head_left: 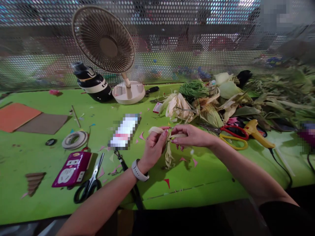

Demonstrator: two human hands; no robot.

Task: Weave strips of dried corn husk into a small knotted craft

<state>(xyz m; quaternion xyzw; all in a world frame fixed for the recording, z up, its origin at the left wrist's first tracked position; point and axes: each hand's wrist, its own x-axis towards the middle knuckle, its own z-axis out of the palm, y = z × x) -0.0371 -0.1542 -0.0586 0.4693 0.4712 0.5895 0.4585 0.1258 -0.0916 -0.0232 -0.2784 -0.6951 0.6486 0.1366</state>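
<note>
Close together over the green table, both my hands hold one small bundle of pale dried corn husk (168, 156). My left hand (155, 147), with a light band at its wrist, pinches the husk between thumb and fingers. From the other side my right hand (188, 136) grips a strip of it near the knot, its fingertips touching the bundle. The loose tail of husk hangs below the fingers. Part of the bundle is hidden behind my fingers. Beyond the hands lies a larger tied bunch of dried husk (179, 108).
Corn husks (268, 91) are heaped at the right, near red-handled scissors (235, 131) and a yellow glue gun (258, 132). At the left are a phone (125, 132), tape roll (75, 140), purple power socket (72, 168) and black scissors (91, 185). A fan (129, 93) stands behind.
</note>
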